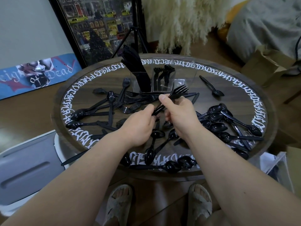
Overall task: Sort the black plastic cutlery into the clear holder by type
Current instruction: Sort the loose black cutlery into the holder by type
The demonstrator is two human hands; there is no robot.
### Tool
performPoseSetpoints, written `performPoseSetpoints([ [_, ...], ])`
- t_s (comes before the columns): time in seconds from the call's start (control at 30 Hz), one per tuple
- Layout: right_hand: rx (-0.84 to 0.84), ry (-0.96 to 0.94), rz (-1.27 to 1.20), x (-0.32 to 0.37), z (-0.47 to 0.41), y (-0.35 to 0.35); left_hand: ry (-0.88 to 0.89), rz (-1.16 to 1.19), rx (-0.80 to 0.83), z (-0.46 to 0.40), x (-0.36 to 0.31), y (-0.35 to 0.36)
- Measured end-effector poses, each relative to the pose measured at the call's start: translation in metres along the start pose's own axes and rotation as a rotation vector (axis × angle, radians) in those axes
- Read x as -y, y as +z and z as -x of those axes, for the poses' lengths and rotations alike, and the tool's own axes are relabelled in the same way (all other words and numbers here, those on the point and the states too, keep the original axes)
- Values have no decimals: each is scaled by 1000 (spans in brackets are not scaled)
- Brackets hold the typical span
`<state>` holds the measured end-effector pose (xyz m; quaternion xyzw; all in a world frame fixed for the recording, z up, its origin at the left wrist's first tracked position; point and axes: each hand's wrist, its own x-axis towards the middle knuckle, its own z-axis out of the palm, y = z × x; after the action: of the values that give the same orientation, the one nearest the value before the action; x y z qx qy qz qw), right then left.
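Observation:
Over the middle of the round table (162, 174), both hands hold a small bundle of black forks (176, 92), tines pointing up and right. My right hand (179, 111) grips the handles near the middle; my left hand (138, 126) pinches their lower ends. Behind them stands the clear holder (179, 83): its left compartment is packed with knives (138, 69), the middle one has a few forks (164, 70), the right one looks bare. Loose forks (128, 95) lie at centre left, and spoons (216, 121) are heaped at the right.
More spoons (151, 152) lie along the table's near edge, and a single spoon (211, 86) lies at the back right. A tripod (135, 30) and a framed picture (101, 25) stand behind the table. Cardboard boxes (267, 66) sit at the right, a white bin (27, 168) at the left.

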<state>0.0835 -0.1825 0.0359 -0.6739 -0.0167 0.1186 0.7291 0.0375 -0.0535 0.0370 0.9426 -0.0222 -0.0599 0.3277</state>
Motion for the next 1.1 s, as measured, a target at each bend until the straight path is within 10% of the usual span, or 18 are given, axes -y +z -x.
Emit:
performPoseSetpoints([
  [1.1,-49,100,-179,8,-1,-2,71,-181,-80,1,8,-4],
])
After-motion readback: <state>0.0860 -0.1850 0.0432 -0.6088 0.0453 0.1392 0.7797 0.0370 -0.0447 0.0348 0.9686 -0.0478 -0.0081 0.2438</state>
